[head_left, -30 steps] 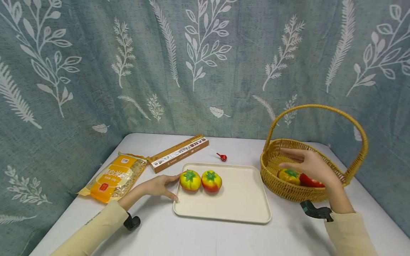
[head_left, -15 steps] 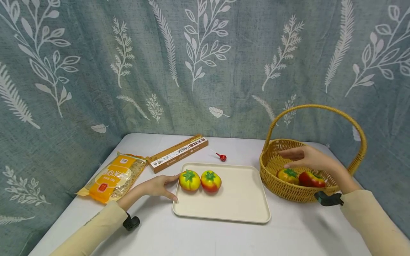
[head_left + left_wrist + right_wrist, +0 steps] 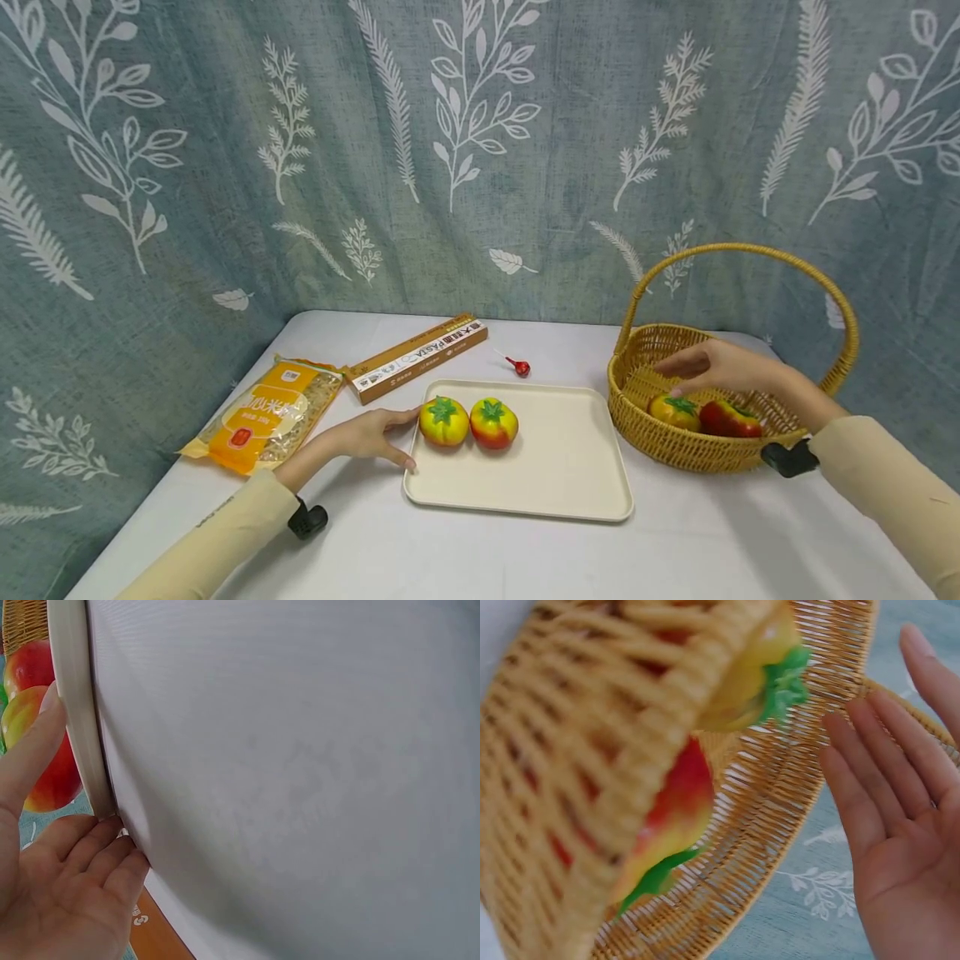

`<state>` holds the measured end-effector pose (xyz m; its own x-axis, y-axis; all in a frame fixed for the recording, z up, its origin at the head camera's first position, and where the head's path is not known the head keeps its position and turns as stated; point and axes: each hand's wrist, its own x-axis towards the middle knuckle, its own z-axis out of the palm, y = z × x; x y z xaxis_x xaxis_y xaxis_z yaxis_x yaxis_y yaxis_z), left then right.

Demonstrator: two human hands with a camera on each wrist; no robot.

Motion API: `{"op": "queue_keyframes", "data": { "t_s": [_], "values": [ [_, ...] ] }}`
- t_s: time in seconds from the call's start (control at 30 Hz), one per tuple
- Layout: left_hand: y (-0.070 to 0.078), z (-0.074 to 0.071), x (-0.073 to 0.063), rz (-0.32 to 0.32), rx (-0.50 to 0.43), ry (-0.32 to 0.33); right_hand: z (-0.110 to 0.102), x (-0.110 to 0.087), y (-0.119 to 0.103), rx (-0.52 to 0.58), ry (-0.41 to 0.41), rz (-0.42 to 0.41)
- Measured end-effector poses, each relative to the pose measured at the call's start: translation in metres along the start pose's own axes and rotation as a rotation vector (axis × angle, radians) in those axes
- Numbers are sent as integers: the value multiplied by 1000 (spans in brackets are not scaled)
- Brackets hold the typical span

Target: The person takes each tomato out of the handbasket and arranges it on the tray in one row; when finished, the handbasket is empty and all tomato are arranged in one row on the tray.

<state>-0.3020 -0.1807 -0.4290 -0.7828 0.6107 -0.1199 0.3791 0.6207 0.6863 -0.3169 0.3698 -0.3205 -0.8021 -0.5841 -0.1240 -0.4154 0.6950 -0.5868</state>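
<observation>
My left hand (image 3: 375,435) rests at the left edge of a cream tray (image 3: 555,467), its thumb and fingers spread apart and touching the rim. Two yellow-and-red fruits with green leafy tops sit side by side on the tray: a left fruit (image 3: 444,423) and a right fruit (image 3: 493,427). My right hand (image 3: 723,367) hovers over a wicker basket (image 3: 675,446), fingers extended and nothing held. Beneath it in the basket lie a yellow fruit (image 3: 671,410) and a redder fruit (image 3: 729,421). The right wrist view shows the bare palm (image 3: 907,855) apart from both.
A tall handle (image 3: 742,247) arches over the basket. At the back left lie a brown pasta box (image 3: 420,358) and an orange-and-clear food bag (image 3: 266,412). A red lollipop (image 3: 521,367) lies behind the tray. Patterned curtain (image 3: 480,167) surrounds the table.
My right forearm has swung outward to the right, and the hand has lowered slightly toward the yellow fruit, uncovering more of the redder one. My left hand and the tray stay put.
</observation>
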Motion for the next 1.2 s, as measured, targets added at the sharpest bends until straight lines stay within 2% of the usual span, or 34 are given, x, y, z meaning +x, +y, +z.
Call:
{"op": "queue_keyframes", "data": {
  "t_s": [0.23,0.4,0.6,0.9,1.2],
  "values": [
    [0,0,1,2,11,-1,4,-1,8,51,-102,-2],
    [1,-1,1,-3,10,0,5,-1,13,64,-113,2],
    [3,-1,0,-2,7,-3,7,2,12,24,-138,-6],
    [0,1,1,-5,7,0,12,6,14,-92,-149,-30],
    [-1,1,1,5,-4,-5,16,6,14,-117,-143,-29]
  ]
}}
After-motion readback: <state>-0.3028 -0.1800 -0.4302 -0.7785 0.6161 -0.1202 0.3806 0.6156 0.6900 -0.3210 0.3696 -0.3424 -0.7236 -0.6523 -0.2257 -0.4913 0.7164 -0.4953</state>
